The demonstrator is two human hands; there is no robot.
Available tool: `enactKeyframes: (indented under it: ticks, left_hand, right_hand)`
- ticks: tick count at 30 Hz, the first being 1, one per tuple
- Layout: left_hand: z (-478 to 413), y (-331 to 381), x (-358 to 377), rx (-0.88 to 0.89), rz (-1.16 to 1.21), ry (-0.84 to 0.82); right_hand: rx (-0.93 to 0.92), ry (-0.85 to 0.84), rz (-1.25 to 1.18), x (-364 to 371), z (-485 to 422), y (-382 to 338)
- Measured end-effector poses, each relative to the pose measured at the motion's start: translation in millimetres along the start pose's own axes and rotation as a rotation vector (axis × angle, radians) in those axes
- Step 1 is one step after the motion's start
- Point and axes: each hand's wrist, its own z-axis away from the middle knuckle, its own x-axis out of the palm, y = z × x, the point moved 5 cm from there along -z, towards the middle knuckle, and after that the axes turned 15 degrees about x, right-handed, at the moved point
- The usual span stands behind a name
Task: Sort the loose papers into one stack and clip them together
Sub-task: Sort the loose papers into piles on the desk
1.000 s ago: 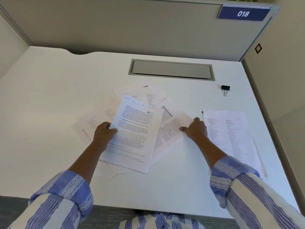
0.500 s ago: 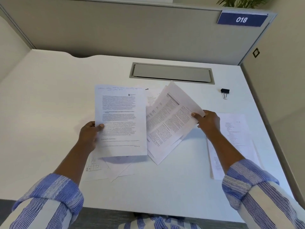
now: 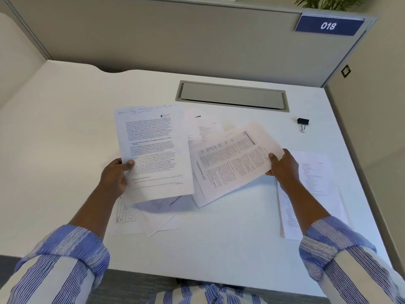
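Both forearms extend fwd over the white desk (image 3: pixel 65 132), striped sleeves rolled to approx mid-forearm. Left hand (image 3: pixel 115 176): wrist roughly straight, thumb pressed across the face of a printed sheet (image 3: pixel 153 150) near its lower-left edge, fingers curled behind; sheet is pinched and held raised off the desk, near upright to the camera, handwriting along its top margin. Right hand (image 3: pixel 282 166): thumb on top, fingers under the right edge of a second set of pages (image 3: pixel 232 163); grip closed on them, pages rotated w/ text running diagonally, lower-left corner overlapping beneath the left-hand sheet. Remaining loose papers (image 3: pixel 135 218) lie flat on the desk below and behind the held sheets, partly covered. A separate page (image 3: pixel 315 183) lies flat at right, under the right forearm. Black binder clip (image 3: pixel 303 122) rests on the desk far right, well apart from both hands, near the grey cable hatch (image 3: pixel 232 96). Partition sign (image 3: pixel 328 25) reads 018.
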Motion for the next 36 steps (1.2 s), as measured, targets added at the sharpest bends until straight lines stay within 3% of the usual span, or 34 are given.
enactKeyframes:
  ticks: [5, 12, 17, 23, 27, 36]
  left_hand:
    - [0.6, -1.1, -2.8, -0.014, 0.003, 0.029]
    - [-1.2, -5.7, 2.4, -0.030, 0.029, 0.025]
    - [2.5, -1.9, 16.1, 0.017, -0.031, -0.102]
    - [22.2, 6.4, 71.7, 0.044, -0.109, -0.380]
    - [36.7, 6.9, 107.3, 0.113, -0.272, -0.467]
    - [55.9, -10.0, 141.7, 0.113, -0.439, -0.494]
  right_hand:
    - [-0.009, 0.160, 0.234, -1.0, 3.8, 1.9]
    - [-0.095, 0.137, 0.080, -10.1, 8.4, -6.6]
    - [-0.085, -0.019, -0.114, -17.0, 5.6, -10.9]
    - [-0.020, -0.365, -0.311, -0.2, 10.8, -22.3]
    - [0.076, -0.529, -0.390, 16.6, 16.7, -25.7]
    - [0.240, -0.588, -0.552, 29.5, 23.2, -21.1]
